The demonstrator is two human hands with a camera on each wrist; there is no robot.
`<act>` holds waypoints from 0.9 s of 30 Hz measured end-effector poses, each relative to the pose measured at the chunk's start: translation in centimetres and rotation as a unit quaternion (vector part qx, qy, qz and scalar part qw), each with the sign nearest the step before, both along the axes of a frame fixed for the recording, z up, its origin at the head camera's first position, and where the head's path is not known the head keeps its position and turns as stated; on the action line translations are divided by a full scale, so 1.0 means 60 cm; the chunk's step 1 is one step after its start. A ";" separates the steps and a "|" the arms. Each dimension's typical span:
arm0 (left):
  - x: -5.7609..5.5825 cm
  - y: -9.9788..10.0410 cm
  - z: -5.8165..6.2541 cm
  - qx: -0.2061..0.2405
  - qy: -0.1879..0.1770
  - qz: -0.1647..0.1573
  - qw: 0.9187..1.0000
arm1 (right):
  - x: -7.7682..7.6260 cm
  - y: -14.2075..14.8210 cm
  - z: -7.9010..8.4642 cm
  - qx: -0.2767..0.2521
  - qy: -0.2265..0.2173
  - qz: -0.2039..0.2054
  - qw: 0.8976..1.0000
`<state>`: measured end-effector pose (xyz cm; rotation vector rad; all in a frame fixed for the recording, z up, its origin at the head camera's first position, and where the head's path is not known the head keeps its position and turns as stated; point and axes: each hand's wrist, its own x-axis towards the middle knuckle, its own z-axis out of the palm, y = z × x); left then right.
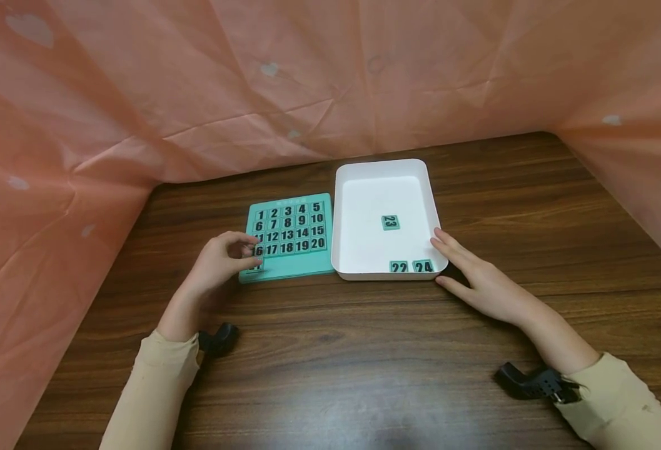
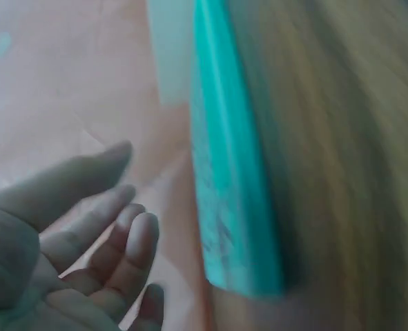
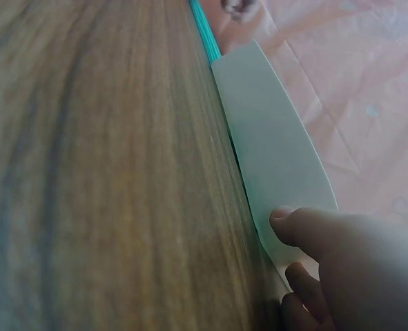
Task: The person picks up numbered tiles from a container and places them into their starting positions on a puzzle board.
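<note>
A teal number board (image 1: 299, 267) lies flat, with tiles 1 to 20 set in rows. In its bottom row, at the left end, sits another number tile (image 1: 256, 269), partly covered by the thumb. My left hand (image 1: 217, 261) hovers at the board's left edge, thumb and fingers spread apart around that corner; the left wrist view shows nothing between them. Right of the board stands a white tray (image 1: 358, 219) holding tile 23 (image 1: 390, 222), tile 22 (image 1: 399, 267) and tile 24 (image 1: 423, 266). My right hand (image 1: 479, 284) touches the tray's near right corner with fingers extended.
The dark wood table (image 1: 319, 350) extends on all sides of the board and tray. Behind and beside it hangs a pink cloth (image 1: 307, 81). Black wrist straps (image 1: 538, 382) sit at both sleeves.
</note>
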<state>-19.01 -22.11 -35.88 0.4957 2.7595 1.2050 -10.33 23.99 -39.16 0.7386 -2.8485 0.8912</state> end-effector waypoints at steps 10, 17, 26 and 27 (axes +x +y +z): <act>-0.008 0.113 0.038 0.096 0.065 -0.111 0.987 | 0.000 0.001 -0.001 0.001 0.006 0.004 1.000; -0.022 0.208 0.033 0.078 0.074 -0.171 0.979 | 0.000 0.001 -0.004 0.001 0.010 0.005 1.000; -0.021 0.318 0.011 0.040 0.083 -0.234 0.968 | -0.001 0.000 -0.001 0.001 0.003 0.005 1.000; -0.021 0.327 0.009 0.034 0.078 -0.237 0.968 | -0.001 0.000 0.000 0.000 0.003 0.005 1.000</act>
